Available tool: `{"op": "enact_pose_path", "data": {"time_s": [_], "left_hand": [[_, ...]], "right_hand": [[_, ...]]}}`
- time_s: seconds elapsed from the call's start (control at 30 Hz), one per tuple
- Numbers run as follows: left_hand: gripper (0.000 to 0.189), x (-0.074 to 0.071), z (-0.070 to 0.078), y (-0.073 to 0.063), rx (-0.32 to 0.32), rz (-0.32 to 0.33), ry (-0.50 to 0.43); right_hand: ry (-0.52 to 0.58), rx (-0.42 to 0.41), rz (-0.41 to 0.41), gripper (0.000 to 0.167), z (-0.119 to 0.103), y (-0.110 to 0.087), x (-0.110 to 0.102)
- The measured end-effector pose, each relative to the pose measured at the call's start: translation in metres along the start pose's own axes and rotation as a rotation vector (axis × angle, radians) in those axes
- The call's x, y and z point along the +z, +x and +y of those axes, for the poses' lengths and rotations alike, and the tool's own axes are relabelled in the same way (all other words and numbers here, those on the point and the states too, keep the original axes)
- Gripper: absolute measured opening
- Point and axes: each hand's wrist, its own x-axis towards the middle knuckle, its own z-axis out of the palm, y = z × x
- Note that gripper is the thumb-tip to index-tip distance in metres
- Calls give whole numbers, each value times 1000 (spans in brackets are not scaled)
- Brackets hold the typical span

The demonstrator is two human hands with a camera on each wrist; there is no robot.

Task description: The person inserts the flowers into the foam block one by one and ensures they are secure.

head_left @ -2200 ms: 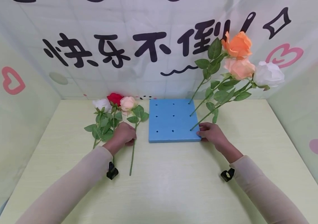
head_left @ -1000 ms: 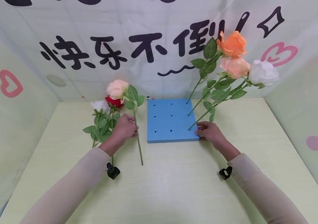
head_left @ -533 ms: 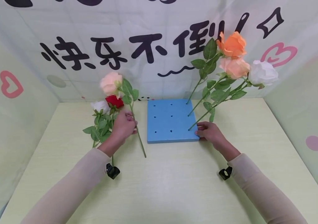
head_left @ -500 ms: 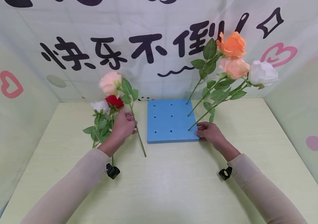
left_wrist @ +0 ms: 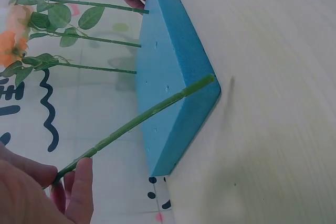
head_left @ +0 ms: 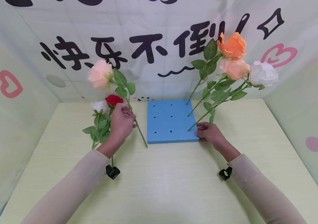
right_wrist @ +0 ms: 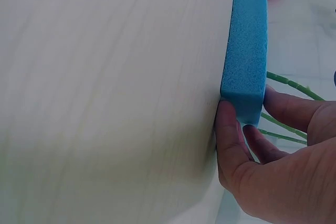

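My left hand (head_left: pixel 121 123) pinches the stem of a pale pink rose (head_left: pixel 100 74), which leans with its bloom up and to the left. In the left wrist view the bare stem end (left_wrist: pixel 201 85) overlaps the near corner of a blue foam board (left_wrist: pixel 168 93); I cannot tell whether they touch. My right hand (head_left: pixel 210 133) grips the board's right edge near the front corner, thumb over the top face and fingers at the side and bottom. Orange (head_left: pixel 233 45), peach (head_left: pixel 235 67) and white (head_left: pixel 263 73) roses stand tilted in the board's right-hand holes.
A white rose (head_left: pixel 100 106) and a red rose (head_left: pixel 114 100) lie on the table (head_left: pixel 164 183) beside my left hand, their stems partly hidden by it. Several small holes show in the board's left and middle columns. A printed cloth backdrop (head_left: pixel 147 82) rises behind the table.
My left hand has lifted the pale pink rose off the table. Its bloom has swung up and left, and its stem end has moved up towards the board. The right hand stays on the board.
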Motion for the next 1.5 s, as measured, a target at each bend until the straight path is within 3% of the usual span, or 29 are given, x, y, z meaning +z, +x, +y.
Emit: {"op": "enact_pose_path", "data": {"time_s": [0.2,0.47,0.73,0.97,1.2,1.5], "left_hand": [[27,2,6,0,67,55,-70],[26,3,16,5,108,107,-125],[22,9,17,17,130,175,-148],[21,17,16,30,189,251,-152],[18,26,21,42,222,301,-213],[21,39,21,54,271,366,-112]], "right_hand": [[4,4,-3,49,0,0,0],[7,2,-3,50,1,0,0],[5,8,-3,50,2,1,0],[14,6,-11,50,3,2,-1],[15,-1,-7,50,4,3,-2],[4,-2,-16,50,1,1,-2]]}}
